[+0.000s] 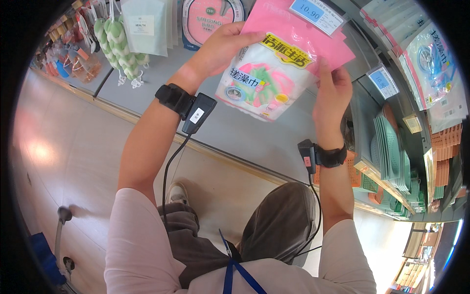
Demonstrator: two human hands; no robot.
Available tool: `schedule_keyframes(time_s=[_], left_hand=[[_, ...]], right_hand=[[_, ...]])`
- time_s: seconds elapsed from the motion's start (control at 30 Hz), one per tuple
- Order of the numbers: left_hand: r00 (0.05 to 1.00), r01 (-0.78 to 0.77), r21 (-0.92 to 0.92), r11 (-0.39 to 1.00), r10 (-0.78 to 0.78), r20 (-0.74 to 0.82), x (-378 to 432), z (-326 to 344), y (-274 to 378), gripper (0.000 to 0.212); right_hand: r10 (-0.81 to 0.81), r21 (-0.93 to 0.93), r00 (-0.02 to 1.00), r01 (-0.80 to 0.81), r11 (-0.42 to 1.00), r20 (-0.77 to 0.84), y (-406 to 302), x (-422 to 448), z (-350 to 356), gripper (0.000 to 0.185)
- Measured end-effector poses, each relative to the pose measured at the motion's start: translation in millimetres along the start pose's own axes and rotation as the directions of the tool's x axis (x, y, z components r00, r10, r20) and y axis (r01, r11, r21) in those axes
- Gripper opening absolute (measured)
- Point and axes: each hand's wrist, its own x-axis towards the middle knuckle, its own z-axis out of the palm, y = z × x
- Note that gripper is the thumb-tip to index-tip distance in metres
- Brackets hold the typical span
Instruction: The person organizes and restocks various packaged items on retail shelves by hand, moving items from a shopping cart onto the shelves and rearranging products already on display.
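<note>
My left hand [229, 44] grips the left edge of a pink-and-white plastic packet of bath cloth [266, 84], thumb on its front. On the packet's right edge, my right hand [334, 82] holds the pink upper part between thumb and fingers. Pink and green cloth is pictured or shows on the packet's front. More pink packaging lies directly behind it, and a price tag [317, 16] overlaps the top. A black strap with a small wired box is on each wrist. The packet is tilted, above a grey shelf [235, 128].
Green-and-white braided scrubbers [114, 44] and pale packets [145, 29] hang at the upper left, beside a round pink packaged item [209, 22]. Similar bath cloth packets [429, 66] hang at the right, above stacked green plastic baskets [385, 147]. A wheeled metal frame [58, 231] stands at the lower left.
</note>
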Motion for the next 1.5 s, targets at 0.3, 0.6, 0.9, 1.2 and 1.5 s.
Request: schedule_keyframes(time_s=[0.3, 0.6, 0.9, 1.2, 1.5], left_hand=[[0.991, 0.025, -0.141, 0.99, -0.043, -0.127, 8, 0, 3, 0.036], [0.979, -0.08, -0.043, 0.996, 0.07, -0.192, 15, 6, 7, 0.037], [0.932, -0.056, 0.214, 0.975, 0.128, -0.34, 17, 23, 23, 0.028], [0.885, -0.224, 0.377, 0.899, 0.35, -0.306, 27, 24, 27, 0.037], [0.826, -0.21, 0.608, 0.766, 0.471, -0.308, 38, 23, 24, 0.035]], right_hand=[[0.039, 0.06, 0.997, -0.035, 0.998, -0.071, 0, 26, 14, 0.024], [-0.025, -0.025, 0.983, 0.02, 0.999, -0.182, -6, 36, 20, 0.028], [0.046, 0.107, 0.973, -0.023, 0.994, -0.224, -4, 33, 21, 0.03], [0.005, 0.199, 0.973, 0.042, 0.979, -0.23, -4, 35, 26, 0.031], [0.03, 0.018, 0.981, -0.027, 0.999, -0.192, 12, 45, 15, 0.032]])
